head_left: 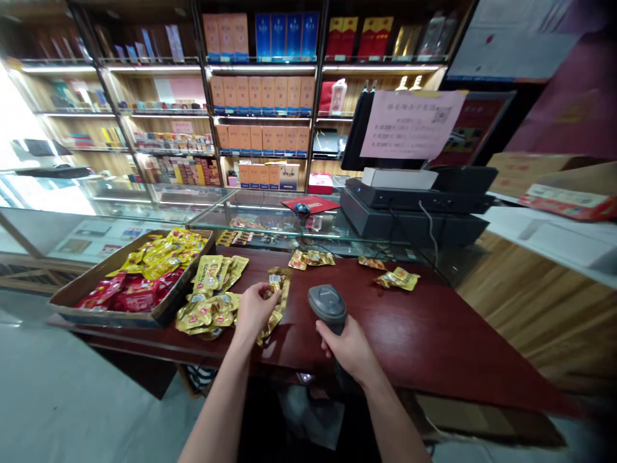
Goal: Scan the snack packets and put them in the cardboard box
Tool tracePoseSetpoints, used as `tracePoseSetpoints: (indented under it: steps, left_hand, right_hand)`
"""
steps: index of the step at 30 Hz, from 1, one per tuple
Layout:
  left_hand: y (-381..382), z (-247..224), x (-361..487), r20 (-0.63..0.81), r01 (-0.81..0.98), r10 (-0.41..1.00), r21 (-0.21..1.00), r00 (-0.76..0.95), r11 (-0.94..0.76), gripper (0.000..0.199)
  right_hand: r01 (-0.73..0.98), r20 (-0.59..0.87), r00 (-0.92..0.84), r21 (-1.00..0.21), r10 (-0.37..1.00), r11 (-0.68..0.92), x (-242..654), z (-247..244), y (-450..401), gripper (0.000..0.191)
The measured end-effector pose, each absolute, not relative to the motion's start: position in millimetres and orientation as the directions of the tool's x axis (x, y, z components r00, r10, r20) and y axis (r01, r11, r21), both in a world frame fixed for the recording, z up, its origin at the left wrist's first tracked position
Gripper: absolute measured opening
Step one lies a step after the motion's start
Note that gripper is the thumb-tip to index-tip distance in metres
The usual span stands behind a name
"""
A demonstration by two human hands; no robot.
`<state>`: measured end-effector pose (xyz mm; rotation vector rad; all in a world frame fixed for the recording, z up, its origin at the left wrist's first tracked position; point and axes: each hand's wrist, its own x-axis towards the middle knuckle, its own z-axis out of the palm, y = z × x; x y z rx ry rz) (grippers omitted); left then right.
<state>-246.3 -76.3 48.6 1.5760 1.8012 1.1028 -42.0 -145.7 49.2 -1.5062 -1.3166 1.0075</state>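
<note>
My right hand (351, 347) is wrapped round the handle of a dark grey barcode scanner (328, 302), its head raised over the dark red table. To the left, my left hand (255, 312) is closed in a pinch on a gold snack packet (284, 283); the fingertips partly cover it. More gold foil lies just under that hand. Beside its wrist is a heap of gold snack packets (205, 312), with several lighter yellow-gold packets (209, 273) behind the heap.
A shallow cardboard box (166, 313) of yellow and red packets stands at the left. Small gold packets (313, 258) lie near the glass counter (250, 209), and others (399, 278) lie farther right. A till (405, 212) with a paper sign (409, 125) stands behind.
</note>
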Motion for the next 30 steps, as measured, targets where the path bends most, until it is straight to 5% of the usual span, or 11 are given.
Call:
tracePoseSetpoints:
  steps: [9, 16, 21, 30]
  left_hand:
    - [-106.5, 65.7, -332.7, 0.077, 0.886, 0.959, 0.409, -0.272, 0.218, 0.045]
    - [-106.1, 68.4, -319.2, 0.231, 0.968, 0.943, 0.130, -0.239, 0.213, 0.048]
    - [-74.7, 78.9, -282.4, 0.319, 0.991, 0.939, 0.080, -0.127, 0.107, 0.045]
    - [46.2, 78.6, -140.1, 0.193, 0.939, 0.932, 0.098, 0.307, -0.329, 0.035]
  right_hand:
    - [0.332, -0.085, 0.057, -0.938, 0.995, -0.099, -53.9, 34.9, -134.8, 0.021]
    - [0.326, -0.076, 0.055, -0.941, 0.996, -0.090, -51.0, 34.0, -131.6, 0.018]
    - [0.306, -0.056, 0.117, -0.948, 0.992, -0.090, -31.7, 37.7, -126.6, 0.017]
    - [0.251, -0.069, 0.282, -0.957, 0.957, -0.143, 33.8, 40.3, -112.2, 0.021]
